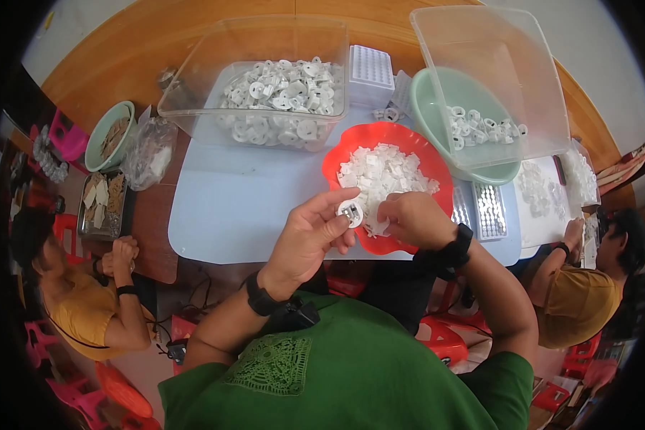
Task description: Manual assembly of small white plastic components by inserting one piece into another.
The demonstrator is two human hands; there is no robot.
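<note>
My left hand [308, 234] pinches a small round white plastic part [350, 213] between thumb and fingers, its hollow side with dark slots facing up. Just beside it, my right hand [417, 219] reaches into a red scalloped bowl [332, 159]. Its fingers are drawn together among small flat white plastic pieces [387, 170]; what they grip is hidden beneath them. The bowl stands at the near edge of a pale blue board [215, 208].
Behind lies a clear bin [183, 107] of round white parts [283, 89]. At right, a tilted clear bin [491, 50] overlaps a green basin [426, 89] holding similar parts. Metallic-dotted trays [490, 211] lie near my right arm. People in yellow sit on both sides.
</note>
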